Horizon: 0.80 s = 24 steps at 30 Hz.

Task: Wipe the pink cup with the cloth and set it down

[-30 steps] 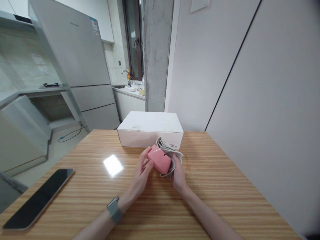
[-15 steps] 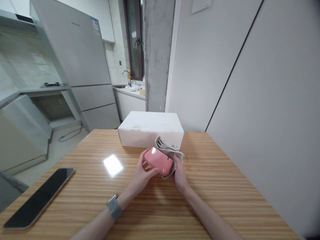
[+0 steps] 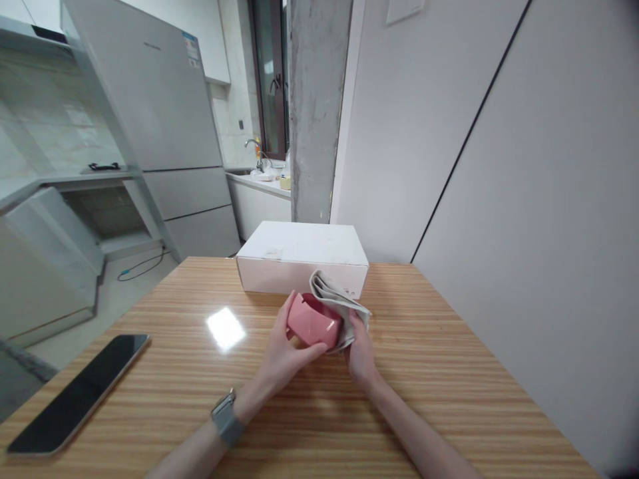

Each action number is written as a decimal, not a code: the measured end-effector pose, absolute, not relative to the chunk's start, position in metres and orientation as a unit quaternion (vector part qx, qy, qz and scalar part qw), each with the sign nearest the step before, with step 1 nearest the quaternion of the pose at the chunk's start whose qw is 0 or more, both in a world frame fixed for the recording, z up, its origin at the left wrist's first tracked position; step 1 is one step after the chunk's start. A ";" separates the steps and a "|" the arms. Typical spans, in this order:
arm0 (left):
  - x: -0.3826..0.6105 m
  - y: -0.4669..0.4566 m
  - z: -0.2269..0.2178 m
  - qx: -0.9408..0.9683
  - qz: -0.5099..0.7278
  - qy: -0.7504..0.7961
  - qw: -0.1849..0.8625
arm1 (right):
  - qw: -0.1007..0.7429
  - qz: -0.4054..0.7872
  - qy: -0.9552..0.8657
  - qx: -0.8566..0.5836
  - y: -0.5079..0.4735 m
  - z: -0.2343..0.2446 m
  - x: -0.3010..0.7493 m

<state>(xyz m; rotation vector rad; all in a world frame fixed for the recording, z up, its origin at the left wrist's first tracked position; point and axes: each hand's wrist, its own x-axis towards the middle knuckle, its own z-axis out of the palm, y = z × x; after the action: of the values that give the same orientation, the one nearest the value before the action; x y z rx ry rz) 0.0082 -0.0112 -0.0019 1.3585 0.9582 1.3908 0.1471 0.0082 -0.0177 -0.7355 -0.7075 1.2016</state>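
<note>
A small pink box-like object [image 3: 313, 321] is held just above the wooden table [image 3: 449, 372], in front of a closed white cardboard box [image 3: 302, 256]. My left hand [image 3: 283, 352] grips the pink object from the left, thumb under it and fingers curled over its far side. My right hand [image 3: 359, 351] is closed on a folded grey cloth [image 3: 337, 303] that is pressed against the object's right side. A grey watch sits on my left wrist.
A dark phone [image 3: 74, 396] lies face up near the table's left edge. A grey wall runs close along the right side. Beyond the table stand a concrete pillar, a tall fridge [image 3: 164, 133] and a kitchen counter with a sink.
The pink object has been turned in my hands, its top tipping away from me so a different face shows. My left hand shifted from its top edge to wrap under it.
</note>
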 end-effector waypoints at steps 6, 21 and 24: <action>0.004 -0.002 -0.001 0.489 0.549 0.422 0.530 | 0.723 0.518 -0.280 -0.362 0.014 -0.021 0.160; 0.004 0.002 -0.006 0.470 0.605 0.350 0.539 | 0.655 0.648 -0.263 -0.286 0.001 -0.002 0.134; 0.004 0.001 -0.007 0.500 0.615 0.388 0.471 | 0.653 0.644 -0.284 -0.280 0.001 0.003 0.135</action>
<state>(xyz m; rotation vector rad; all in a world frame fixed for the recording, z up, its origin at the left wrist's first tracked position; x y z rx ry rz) 0.0037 0.0013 -0.0072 1.2237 0.9510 1.5057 0.1352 0.0008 0.0028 -0.6358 -0.6434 1.4622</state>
